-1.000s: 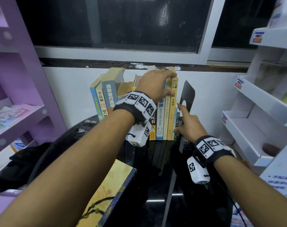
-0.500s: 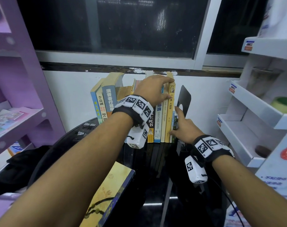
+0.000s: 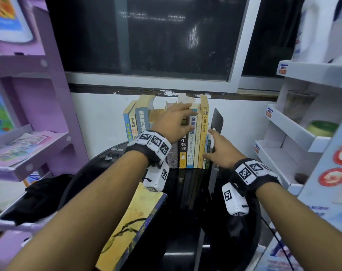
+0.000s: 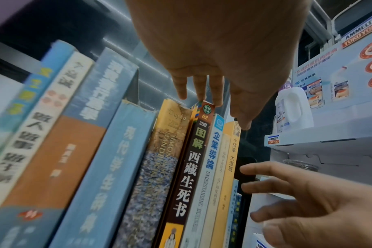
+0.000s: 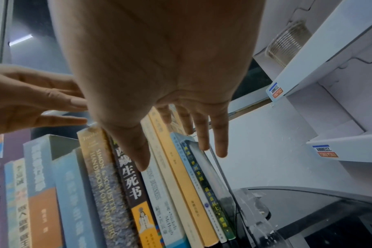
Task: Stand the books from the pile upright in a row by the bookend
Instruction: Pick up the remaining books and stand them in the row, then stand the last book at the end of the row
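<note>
Since a second ago my left hand [image 3: 175, 124] has eased off the row of books [image 3: 192, 137], fingers spread; right hand [image 3: 220, 151], spread too, steadies them near the bookend [image 3: 217, 120]. One book [image 3: 131, 222] remains flat on the desk [image 3: 185, 241].

Dark window [image 3: 146, 36] seen above hands, white-framed, over white wall [image 3: 99, 114]. Purple shelving [image 3: 29, 145] placed left of left hand, white display shelves [image 3: 295, 130] right of right hand. Glossy black bench [image 3: 185, 222] lit from overhead.

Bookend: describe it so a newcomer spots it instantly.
Find the row of upright books on the black table under the window. The bookend is the thin black plate at the row's right end: no spine, no print.
</note>
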`<control>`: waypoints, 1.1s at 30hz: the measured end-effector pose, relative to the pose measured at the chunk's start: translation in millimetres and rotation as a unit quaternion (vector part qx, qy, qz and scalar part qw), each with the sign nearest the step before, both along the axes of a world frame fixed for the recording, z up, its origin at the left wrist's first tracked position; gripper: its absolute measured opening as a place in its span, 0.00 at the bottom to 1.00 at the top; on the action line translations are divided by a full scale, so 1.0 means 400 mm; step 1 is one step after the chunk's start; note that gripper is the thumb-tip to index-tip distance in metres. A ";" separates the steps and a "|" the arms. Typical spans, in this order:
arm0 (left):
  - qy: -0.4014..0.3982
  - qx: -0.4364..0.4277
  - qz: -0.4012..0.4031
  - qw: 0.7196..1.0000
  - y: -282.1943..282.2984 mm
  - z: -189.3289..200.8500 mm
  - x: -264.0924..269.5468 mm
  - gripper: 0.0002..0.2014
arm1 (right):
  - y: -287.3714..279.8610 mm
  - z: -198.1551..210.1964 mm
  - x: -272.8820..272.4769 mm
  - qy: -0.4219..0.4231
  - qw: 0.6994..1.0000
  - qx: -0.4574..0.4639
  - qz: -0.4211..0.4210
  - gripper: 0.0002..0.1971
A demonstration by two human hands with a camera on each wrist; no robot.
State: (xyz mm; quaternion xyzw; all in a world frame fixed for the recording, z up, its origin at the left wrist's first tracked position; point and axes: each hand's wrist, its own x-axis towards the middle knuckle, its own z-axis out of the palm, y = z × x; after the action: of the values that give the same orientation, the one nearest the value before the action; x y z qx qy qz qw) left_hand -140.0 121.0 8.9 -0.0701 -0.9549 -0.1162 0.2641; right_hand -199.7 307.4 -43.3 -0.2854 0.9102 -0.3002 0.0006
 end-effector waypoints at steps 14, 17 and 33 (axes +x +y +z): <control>-0.167 0.059 0.043 0.983 -0.089 -0.142 0.207 0.22 | -0.088 0.026 0.181 -0.008 0.992 0.117 0.037 0.39; -0.207 0.094 0.076 0.971 -0.125 -0.171 0.246 0.23 | -0.123 0.009 0.205 -0.040 0.988 0.141 0.050 0.41; -0.383 0.240 0.205 0.868 -0.209 -0.282 0.325 0.43 | -0.267 -0.071 0.306 -0.134 0.933 0.324 0.073 0.52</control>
State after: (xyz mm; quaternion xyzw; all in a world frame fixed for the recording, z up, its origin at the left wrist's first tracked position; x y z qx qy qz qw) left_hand -10.0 37.5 -103.8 0.2425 -0.9167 -0.3029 -0.0958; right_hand -77.3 200.5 -71.6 -0.2926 0.9260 -0.0232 0.2373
